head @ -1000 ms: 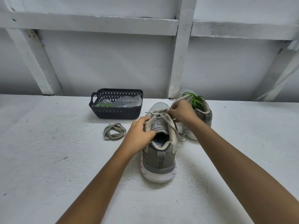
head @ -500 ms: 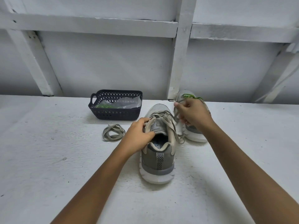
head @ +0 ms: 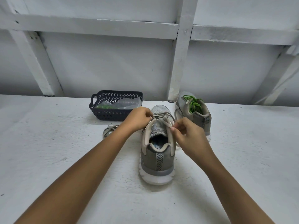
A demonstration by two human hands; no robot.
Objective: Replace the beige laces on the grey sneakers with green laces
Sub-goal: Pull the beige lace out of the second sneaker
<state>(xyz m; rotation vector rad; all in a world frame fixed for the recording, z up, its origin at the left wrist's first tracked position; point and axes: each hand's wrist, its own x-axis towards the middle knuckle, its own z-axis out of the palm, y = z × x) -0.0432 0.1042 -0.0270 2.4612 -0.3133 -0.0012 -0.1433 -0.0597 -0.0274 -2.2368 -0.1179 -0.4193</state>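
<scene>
Both left hand (head: 137, 118) and right hand (head: 187, 135) seemingly pinch the beige lace (head: 162, 117).

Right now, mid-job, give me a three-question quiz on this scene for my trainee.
1. True or false: the far sneaker carries green laces.
2. The loose lace lies: A) on the table, left of the near sneaker; B) inside the near sneaker; C) right of the far sneaker.
3. What do the left hand and right hand each pinch?
Key: 1 true; 2 A; 3 the near sneaker's beige lace.
</scene>
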